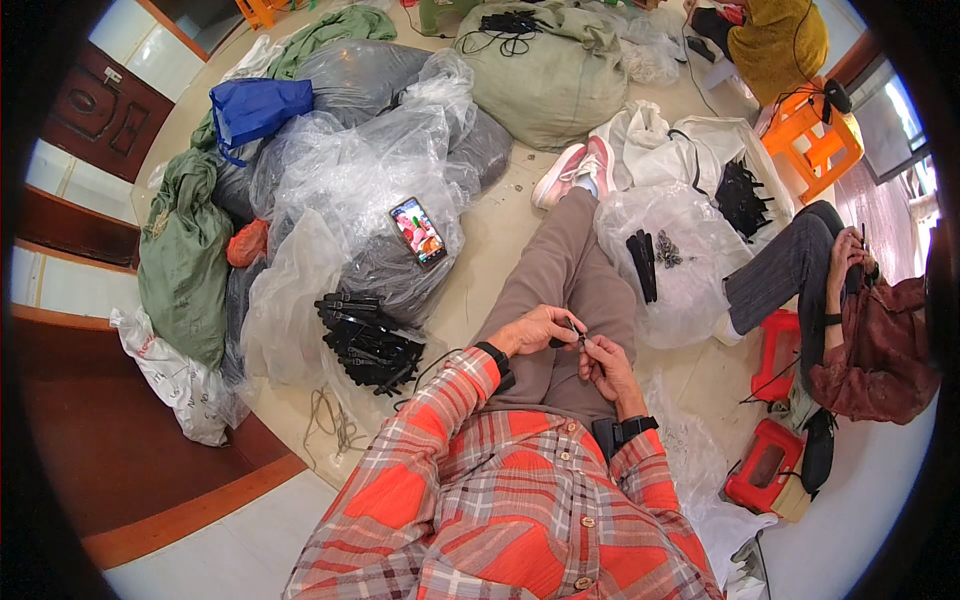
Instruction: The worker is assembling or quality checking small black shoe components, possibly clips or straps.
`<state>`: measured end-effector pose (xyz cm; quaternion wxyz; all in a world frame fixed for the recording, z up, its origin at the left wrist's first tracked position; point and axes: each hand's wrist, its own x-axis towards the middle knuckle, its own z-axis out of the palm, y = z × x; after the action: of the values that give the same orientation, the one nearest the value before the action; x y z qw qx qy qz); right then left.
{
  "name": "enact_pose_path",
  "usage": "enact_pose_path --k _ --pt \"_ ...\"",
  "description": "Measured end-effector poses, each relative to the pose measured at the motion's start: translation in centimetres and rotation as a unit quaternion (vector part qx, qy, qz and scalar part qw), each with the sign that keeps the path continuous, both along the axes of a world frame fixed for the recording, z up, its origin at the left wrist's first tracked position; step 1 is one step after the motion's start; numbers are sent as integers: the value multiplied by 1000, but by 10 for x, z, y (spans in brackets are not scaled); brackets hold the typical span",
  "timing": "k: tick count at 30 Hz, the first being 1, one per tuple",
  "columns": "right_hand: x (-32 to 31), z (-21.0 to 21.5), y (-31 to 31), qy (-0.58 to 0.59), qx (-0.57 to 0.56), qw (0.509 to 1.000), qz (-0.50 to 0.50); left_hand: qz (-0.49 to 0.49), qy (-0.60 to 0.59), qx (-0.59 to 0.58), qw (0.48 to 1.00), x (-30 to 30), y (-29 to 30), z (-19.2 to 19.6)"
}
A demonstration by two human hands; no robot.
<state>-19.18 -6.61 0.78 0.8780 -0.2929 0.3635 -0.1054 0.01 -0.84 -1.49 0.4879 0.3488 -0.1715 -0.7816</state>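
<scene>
Two hands are pinching one small dark clip, fingers clamped on it; many clips are waiting left of it.

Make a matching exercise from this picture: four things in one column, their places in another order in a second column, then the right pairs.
Things:
1. phone
2. blue bag
3. pink shoe
4. small dark part

Places:
A. between the left hand and right hand
B. on the clear plastic bags
C. on the pale floor, at the end of the outstretched leg
D. top of the heap, far left

Pairs: 1-B, 2-D, 3-C, 4-A
</scene>
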Motion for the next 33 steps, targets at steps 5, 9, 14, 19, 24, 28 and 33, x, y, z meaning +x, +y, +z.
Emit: enact_pose_path --k 5,9,14,19,24,28,33 --pt "-1 -2 -2 -2 -4 1000 0 1 -5 4 1000 0 -2 4" --pt "-5 -5 0 -5 -25 1000 7 2 -17 -7 1000 -2 1 4" --pt "-5 -3 4 15 -11 1000 3 4 -10 4 1000 -4 4 5" --pt "-4 -4 2 2 -8 1000 3 -3 -11 -1 1000 -1 2 2" --pt "-1 -1 1 3 -8 1000 0 -1 -13 4 1000 1 1 2" --pt "-2 2 1 0 -15 1000 9 -7 -13 -16 1000 1 0 2" --pt "-2 0 0 0 -15 1000 12 1 -10 -13 1000 0 0 3"
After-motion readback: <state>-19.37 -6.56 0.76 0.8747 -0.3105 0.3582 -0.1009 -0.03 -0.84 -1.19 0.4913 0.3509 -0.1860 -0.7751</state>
